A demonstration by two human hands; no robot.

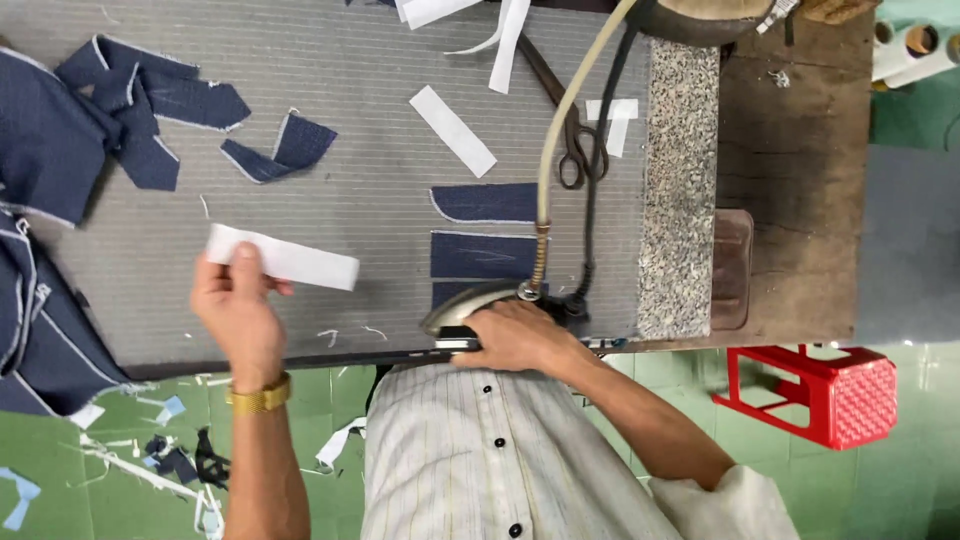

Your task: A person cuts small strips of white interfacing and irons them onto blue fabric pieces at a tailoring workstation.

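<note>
A person at a grey striped ironing table [350, 90] holds a white strip [285, 258] in the left hand [232, 305], thumb and fingers pinched on its near end; the strip's long axis runs roughly level across the table, its free end pointing toward the iron [470, 305]. The left forearm rises from the table's near edge, a gold watch [258, 397] at the wrist. The right hand [515, 335] is closed around the iron's handle, elbow bent outward. The iron sits at the table's edge on dark blue cloth pieces [482, 255]. Scissors [572, 140] lie beyond.
</note>
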